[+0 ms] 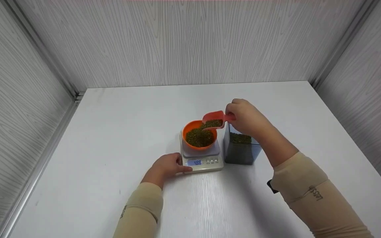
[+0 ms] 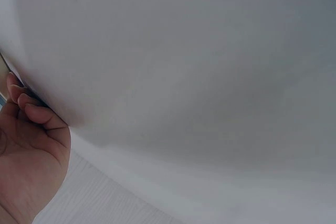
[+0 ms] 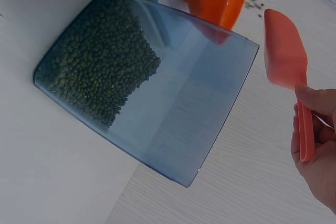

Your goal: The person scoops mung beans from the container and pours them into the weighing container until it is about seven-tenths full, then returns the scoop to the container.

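My right hand holds the handle of a red scoop over an orange bowl. Small green beans, which look like mung beans, lie in the scoop, and its lip is tipped at the bowl's rim. The bowl, holding a heap of beans, sits on a white kitchen scale with a lit display. At the scale's front left corner, my left hand grips the edge, thumb along the front and fingers curled at the side. Only that hand's palm and curled fingers show in the left wrist view.
A tall clear bin with more beans stands upright right beside the scale, partly under my right forearm. Several beans show beside the bowl in the right wrist view. Pale walls enclose the white table at the back and sides.
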{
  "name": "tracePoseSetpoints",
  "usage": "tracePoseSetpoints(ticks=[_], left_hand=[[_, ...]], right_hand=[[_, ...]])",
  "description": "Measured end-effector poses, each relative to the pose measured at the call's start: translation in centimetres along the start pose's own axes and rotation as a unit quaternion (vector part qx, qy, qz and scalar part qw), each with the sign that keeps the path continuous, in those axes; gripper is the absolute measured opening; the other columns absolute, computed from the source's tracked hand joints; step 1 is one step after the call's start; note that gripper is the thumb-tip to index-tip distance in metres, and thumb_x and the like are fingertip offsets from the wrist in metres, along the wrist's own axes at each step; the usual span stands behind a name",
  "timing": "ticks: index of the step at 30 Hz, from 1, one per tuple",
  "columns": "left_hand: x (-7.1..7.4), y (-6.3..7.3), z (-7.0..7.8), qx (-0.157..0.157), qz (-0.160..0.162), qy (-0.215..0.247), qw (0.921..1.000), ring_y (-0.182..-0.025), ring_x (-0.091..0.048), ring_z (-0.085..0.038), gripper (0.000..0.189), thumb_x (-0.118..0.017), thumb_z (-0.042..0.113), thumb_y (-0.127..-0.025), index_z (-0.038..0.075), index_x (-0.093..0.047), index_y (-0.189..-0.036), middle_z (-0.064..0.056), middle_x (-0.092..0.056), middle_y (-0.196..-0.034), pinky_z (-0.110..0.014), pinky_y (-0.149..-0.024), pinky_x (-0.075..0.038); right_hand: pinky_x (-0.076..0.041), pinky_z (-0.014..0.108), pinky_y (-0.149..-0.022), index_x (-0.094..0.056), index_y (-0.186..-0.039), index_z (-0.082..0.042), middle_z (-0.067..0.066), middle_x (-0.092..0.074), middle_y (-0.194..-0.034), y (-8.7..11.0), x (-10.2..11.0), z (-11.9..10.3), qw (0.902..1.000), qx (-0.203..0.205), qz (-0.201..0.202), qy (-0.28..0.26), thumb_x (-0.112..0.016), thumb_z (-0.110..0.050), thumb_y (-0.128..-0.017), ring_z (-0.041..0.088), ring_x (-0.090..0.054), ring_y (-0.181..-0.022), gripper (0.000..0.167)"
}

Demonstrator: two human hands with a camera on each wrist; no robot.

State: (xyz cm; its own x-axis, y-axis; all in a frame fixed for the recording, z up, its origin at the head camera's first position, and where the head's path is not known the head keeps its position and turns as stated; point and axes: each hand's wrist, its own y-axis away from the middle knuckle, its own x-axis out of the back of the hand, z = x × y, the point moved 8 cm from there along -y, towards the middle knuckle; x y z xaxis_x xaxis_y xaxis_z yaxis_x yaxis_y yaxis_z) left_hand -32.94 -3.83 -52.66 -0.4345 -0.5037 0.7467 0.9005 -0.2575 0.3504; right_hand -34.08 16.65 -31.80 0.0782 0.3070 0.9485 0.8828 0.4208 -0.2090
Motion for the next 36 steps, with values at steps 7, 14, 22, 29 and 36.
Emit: tracePoseSetpoints(ticks=[7,14,22,29,36], left_hand=[[0.14,0.21,0.32,-0.013,0.002,-0.009,0.9999,-0.075,-0.047,-0.017,0.044,-0.071,0.054,-0.070,0.016,-0.052,-0.080,0.001,-0.049,-0.073,-0.032,-0.066,-0.035],[0.22,0.23,0.44,-0.012,0.001,-0.017,0.9998,-0.075,-0.047,-0.017,0.043,-0.071,0.054,-0.070,0.016,-0.052,-0.080,0.001,-0.050,-0.073,-0.032,-0.066,-0.036],[0.16,0.27,0.30,-0.002,-0.002,-0.012,0.9999,-0.077,-0.048,-0.017,0.044,-0.071,0.054,-0.070,0.017,-0.053,-0.082,0.001,-0.052,-0.075,-0.033,-0.067,-0.036],[0.12,0.27,0.53,-0.005,-0.004,-0.005,1.0000,-0.078,-0.048,-0.018,0.043,-0.071,0.054,-0.070,0.017,-0.053,-0.083,0.001,-0.053,-0.077,-0.033,-0.068,-0.037],[0.10,0.23,0.68,-0.013,-0.002,-0.014,0.9998,-0.076,-0.048,-0.017,0.043,-0.070,0.054,-0.070,0.016,-0.052,-0.081,0.001,-0.051,-0.074,-0.032,-0.066,-0.036]], right_hand=[[-0.046,0.037,-0.075,-0.063,-0.089,-0.001,0.011,-0.055,-0.084,0.09,-0.02,0.04,0.9996,0.006,0.017,0.021,-0.064,0.002,-0.079,0.025,-0.050,-0.081,0.011],[-0.047,0.036,-0.075,-0.063,-0.088,-0.002,0.011,-0.054,-0.083,0.08,0.17,0.08,0.9989,0.001,0.027,0.038,-0.064,0.002,-0.079,0.026,-0.049,-0.080,0.010],[-0.045,0.035,-0.076,-0.063,-0.088,-0.002,0.011,-0.055,-0.083,-0.04,0.26,0.23,0.9967,-0.002,0.027,0.077,-0.064,0.002,-0.079,0.026,-0.049,-0.081,0.010],[-0.044,0.037,-0.073,-0.062,-0.087,-0.001,0.012,-0.056,-0.082,0.00,0.35,0.15,0.9936,0.020,0.040,0.104,-0.063,0.004,-0.077,0.027,-0.050,-0.079,0.011],[-0.047,0.035,-0.077,-0.064,-0.093,-0.003,0.012,-0.057,-0.089,0.29,0.36,0.13,0.9932,0.009,0.030,0.112,-0.067,0.001,-0.077,0.026,-0.050,-0.083,0.018]])
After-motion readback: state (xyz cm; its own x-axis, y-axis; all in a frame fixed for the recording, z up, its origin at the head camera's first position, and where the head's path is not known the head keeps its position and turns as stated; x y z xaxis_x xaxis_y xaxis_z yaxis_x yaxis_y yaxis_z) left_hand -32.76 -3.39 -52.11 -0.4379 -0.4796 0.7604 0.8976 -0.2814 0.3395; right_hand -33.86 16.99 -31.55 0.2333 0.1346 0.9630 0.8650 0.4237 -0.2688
